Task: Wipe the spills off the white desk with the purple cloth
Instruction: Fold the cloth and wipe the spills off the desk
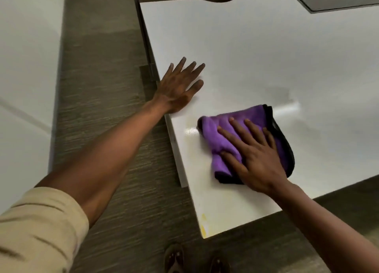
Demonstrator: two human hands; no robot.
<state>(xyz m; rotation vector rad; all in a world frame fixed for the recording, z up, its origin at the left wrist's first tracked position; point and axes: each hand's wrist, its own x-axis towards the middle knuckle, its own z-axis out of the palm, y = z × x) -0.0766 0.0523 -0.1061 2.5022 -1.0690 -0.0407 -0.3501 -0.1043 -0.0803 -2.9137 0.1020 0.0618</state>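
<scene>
The white desk (pixel 256 53) fills the upper right of the head view. A folded purple cloth (pixel 221 129) with a black edge lies near the desk's front left corner. My right hand (pixel 254 155) presses flat on the cloth, fingers spread and pointing up-left. My left hand (pixel 178 88) rests flat on the desk's left edge, fingers apart, holding nothing. A faint yellowish smear (pixel 203 225) shows at the desk's front corner, and a wet glossy patch (pixel 190 131) sits just left of the cloth.
A grey recessed cable hatch (pixel 338 1) sits at the desk's far right. Grey carpet floor (pixel 102 88) runs along the desk's left side, with another white surface (pixel 24 67) at far left. My sandalled feet (pixel 174 258) stand below the desk's corner.
</scene>
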